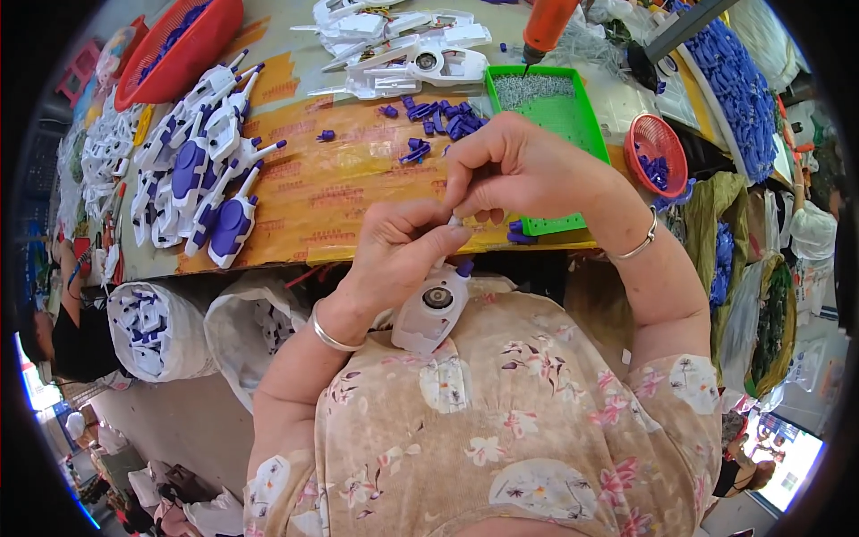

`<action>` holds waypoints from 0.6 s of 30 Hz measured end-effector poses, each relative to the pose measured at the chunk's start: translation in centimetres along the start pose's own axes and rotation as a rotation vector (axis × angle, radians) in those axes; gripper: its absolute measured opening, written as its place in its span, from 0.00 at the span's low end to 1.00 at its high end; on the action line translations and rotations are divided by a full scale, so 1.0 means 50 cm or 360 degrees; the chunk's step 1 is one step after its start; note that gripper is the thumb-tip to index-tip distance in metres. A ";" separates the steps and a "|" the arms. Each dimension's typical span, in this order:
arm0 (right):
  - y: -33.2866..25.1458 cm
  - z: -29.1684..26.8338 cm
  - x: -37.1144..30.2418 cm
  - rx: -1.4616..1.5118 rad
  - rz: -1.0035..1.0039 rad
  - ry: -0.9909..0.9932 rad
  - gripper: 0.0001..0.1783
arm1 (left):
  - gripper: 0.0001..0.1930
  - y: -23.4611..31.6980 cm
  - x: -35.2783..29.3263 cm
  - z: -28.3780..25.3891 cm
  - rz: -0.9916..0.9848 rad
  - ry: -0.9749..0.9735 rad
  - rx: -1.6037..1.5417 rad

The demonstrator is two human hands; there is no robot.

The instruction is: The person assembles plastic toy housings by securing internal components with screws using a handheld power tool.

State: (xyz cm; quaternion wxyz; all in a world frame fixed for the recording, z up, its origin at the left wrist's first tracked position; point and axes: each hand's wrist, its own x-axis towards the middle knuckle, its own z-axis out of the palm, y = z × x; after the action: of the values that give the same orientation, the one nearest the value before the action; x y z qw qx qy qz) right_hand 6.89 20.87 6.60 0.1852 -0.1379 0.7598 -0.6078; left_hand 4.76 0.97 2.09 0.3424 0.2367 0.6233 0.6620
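Note:
My left hand (400,249) is closed on the narrow end of a white plastic toy housing (428,324). The housing hangs against my shirt, with a round dark speaker in it and a purple piece (464,268) at its upper corner. My right hand (519,168) meets the left at the fingertips, thumb and forefinger pinched over the housing's tip. Whatever the right fingers hold is too small and covered to make out. Beyond my hands, loose purple plastic parts (456,122) lie on the table.
A green tray (591,121) holds small metal bits, with an orange power screwdriver (546,27) hanging above. White-and-purple toys (188,170) are piled left; open white housings (429,63) lie at the back. Red baskets (637,161) hold purple parts. Sacks (161,358) stand below the table edge.

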 end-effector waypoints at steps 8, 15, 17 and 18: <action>0.031 0.032 -0.004 0.0247 0.0129 0.0350 0.02 | 0.06 -0.016 0.007 -0.001 -0.0001 0.0147 0.0051; 0.095 0.065 0.021 0.0409 0.0081 0.0413 0.02 | 0.09 -0.038 0.009 -0.041 -0.0332 0.0004 -0.0178; 0.101 0.074 0.037 0.0727 -0.0042 0.0503 0.01 | 0.08 -0.025 -0.004 -0.049 -0.0457 0.0013 -0.0481; 0.105 0.075 0.045 0.0725 -0.0068 0.0510 0.02 | 0.12 -0.032 -0.017 -0.061 -0.0429 -0.0145 -0.0556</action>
State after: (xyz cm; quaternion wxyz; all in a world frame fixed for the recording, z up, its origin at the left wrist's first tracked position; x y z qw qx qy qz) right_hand 6.62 17.80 0.48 0.0761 -0.0109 0.6201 -0.7807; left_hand 3.29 -1.69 0.29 0.4915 0.1180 0.5090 0.6968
